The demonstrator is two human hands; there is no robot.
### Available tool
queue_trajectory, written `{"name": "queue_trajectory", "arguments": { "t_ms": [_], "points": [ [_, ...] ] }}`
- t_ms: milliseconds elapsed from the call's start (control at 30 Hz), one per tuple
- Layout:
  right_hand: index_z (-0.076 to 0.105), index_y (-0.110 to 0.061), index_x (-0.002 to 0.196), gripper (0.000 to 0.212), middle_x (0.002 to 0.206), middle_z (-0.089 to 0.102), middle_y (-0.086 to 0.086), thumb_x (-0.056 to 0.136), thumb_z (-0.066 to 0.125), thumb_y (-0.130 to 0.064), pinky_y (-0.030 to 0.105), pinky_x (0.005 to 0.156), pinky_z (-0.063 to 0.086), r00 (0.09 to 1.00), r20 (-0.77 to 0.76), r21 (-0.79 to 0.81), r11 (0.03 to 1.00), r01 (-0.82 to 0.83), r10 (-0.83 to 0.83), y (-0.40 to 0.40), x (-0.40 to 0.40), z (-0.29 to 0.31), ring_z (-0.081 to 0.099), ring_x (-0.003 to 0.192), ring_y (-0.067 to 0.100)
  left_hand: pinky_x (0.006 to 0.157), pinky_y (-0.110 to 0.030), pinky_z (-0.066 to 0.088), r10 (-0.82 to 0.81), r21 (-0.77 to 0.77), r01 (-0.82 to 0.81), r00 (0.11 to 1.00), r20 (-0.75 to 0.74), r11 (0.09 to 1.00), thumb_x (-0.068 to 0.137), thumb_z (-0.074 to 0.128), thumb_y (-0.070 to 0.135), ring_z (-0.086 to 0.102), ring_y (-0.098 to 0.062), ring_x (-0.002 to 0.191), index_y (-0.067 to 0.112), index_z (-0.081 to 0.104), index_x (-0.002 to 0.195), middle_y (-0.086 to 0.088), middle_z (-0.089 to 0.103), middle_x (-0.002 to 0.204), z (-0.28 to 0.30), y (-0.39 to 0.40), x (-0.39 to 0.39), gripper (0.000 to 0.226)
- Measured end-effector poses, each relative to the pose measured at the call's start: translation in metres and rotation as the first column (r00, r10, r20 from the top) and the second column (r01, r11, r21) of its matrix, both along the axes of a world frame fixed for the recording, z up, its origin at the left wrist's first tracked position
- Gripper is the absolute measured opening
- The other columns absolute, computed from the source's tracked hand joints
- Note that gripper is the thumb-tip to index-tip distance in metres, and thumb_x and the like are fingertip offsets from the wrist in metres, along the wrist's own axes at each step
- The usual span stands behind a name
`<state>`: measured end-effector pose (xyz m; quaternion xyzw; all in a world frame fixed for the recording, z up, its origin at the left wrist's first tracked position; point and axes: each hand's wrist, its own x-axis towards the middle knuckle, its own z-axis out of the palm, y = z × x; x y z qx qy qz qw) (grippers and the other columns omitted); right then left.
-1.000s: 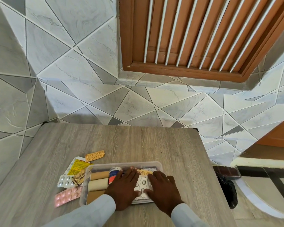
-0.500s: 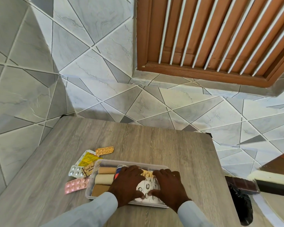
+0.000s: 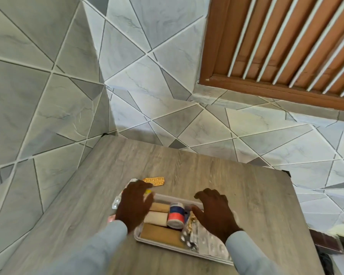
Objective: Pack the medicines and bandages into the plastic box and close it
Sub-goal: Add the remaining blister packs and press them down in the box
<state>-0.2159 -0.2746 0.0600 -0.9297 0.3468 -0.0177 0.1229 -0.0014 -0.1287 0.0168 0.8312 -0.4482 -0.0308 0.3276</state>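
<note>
A clear plastic box [image 3: 168, 245] sits open on the wooden table near its front edge. Inside lie tan bandage rolls [image 3: 157, 216], a red, white and blue tub [image 3: 176, 214] and silver blister packs [image 3: 208, 243]. My left hand [image 3: 134, 205] reaches over the box's left edge, fingers spread above loose packs lying there. An orange blister strip [image 3: 155, 181] lies just beyond its fingertips. A silver blister pack [image 3: 116, 201] and a pink one [image 3: 111, 218] peek out beside that hand. My right hand [image 3: 213, 213] hovers over the box's right half with fingers loosely bent, holding nothing.
The table [image 3: 216, 175] stands in a corner of grey tiled walls, which meet its back and left edges. A brown louvred shutter [image 3: 282, 42] hangs on the wall above right. Dark objects [image 3: 326, 245] lie past the table's right edge.
Both hands lifted off the blister packs in the box. My left hand moved left to the loose packs outside it; my right hand rose above the box. The camera swung left.
</note>
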Motion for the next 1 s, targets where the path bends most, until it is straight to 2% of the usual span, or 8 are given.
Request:
{"name": "queue_trajectory", "arguments": {
  "t_ms": [100,167,267,433,567,667,800,1000],
  "points": [
    [0.053,-0.029,0.124,0.038,0.124,0.056,-0.004,0.091,0.050,-0.047,0.036,0.099,0.034,0.999,0.031,0.081,0.997,0.010,-0.013,0.009,0.054,0.003,0.048,0.117,0.019,0.099,-0.043,0.040,0.195,0.236,-0.141,0.955,-0.225,0.962,0.077,0.060,0.044,0.051,-0.032,0.115,0.021,0.054,0.123,-0.011,0.057,0.117,-0.004,0.016,0.065,0.051],
    [0.052,-0.026,0.126,0.040,0.127,0.055,-0.001,0.090,0.055,-0.043,0.037,0.102,0.034,0.997,0.066,0.175,0.985,0.016,-0.028,0.015,0.089,-0.001,0.047,0.121,0.021,0.101,-0.043,0.040,0.239,0.432,-0.095,0.926,-0.292,0.897,0.071,0.073,0.045,0.047,-0.034,0.121,0.024,0.043,0.133,-0.013,0.051,0.124,-0.006,0.022,0.090,0.072],
    [0.048,-0.023,0.132,0.057,0.133,0.052,0.004,0.081,0.067,-0.041,0.039,0.104,0.036,0.996,0.066,0.271,0.962,0.040,-0.060,0.017,0.143,-0.014,0.045,0.125,0.026,0.100,-0.044,0.042,0.201,0.532,0.022,0.912,-0.357,0.846,0.061,0.078,0.054,0.043,-0.033,0.124,0.028,0.031,0.141,-0.012,0.045,0.129,-0.016,0.022,0.106,0.096],
    [0.023,-0.028,0.148,0.103,0.156,0.022,0.006,0.065,0.080,-0.048,0.051,0.112,0.026,0.969,-0.246,0.338,0.935,0.112,-0.027,0.008,0.206,-0.035,0.021,0.143,0.028,0.097,-0.046,0.041,0.129,0.617,0.069,0.954,-0.271,0.784,0.061,0.075,0.059,0.038,-0.032,0.127,0.031,0.019,0.143,-0.009,0.040,0.133,-0.028,0.009,0.110,0.103],
    [0.013,-0.032,0.149,0.118,0.159,0.011,0.009,0.057,0.086,-0.045,0.059,0.111,0.026,0.889,-0.459,0.343,0.925,0.163,0.013,0.003,0.226,-0.047,0.015,0.144,0.034,0.096,-0.047,0.039,0.081,0.654,0.085,0.972,-0.220,0.752,0.060,0.076,0.056,0.042,-0.032,0.123,0.027,0.026,0.139,-0.009,0.045,0.130,-0.033,-0.001,0.115,0.098],
    [0.018,-0.030,0.146,0.111,0.150,0.025,0.012,0.058,0.086,-0.040,0.055,0.104,0.038,0.859,-0.511,0.286,0.949,0.137,0.030,0.004,0.235,-0.051,0.028,0.135,0.038,0.093,-0.045,0.041,0.103,0.635,0.095,0.958,-0.268,0.766,0.060,0.079,0.052,0.048,-0.031,0.117,0.021,0.042,0.123,-0.007,0.053,0.124,-0.036,-0.007,0.119,0.080],
    [0.033,-0.023,0.138,0.092,0.133,0.039,0.012,0.062,0.084,-0.030,0.050,0.096,0.047,0.889,-0.456,0.284,0.952,0.114,0.029,0.011,0.247,-0.052,0.041,0.124,0.036,0.090,-0.042,0.048,0.132,0.602,0.157,0.904,-0.408,0.783,0.055,0.081,0.049,0.053,-0.030,0.112,0.018,0.050,0.112,-0.007,0.057,0.119,-0.045,-0.010,0.129,0.072],
    [0.050,-0.012,0.122,0.063,0.122,0.057,0.012,0.069,0.081,-0.026,0.038,0.092,0.048,0.932,-0.357,0.395,0.914,0.093,0.060,0.019,0.257,-0.057,0.054,0.113,0.030,0.071,-0.031,0.049,0.179,0.393,0.158,0.699,-0.692,0.906,0.064,0.078,0.021,0.060,-0.024,0.090,0.015,0.052,0.095,-0.006,0.062,0.099,-0.046,-0.004,0.147,0.041]
  ]
}}
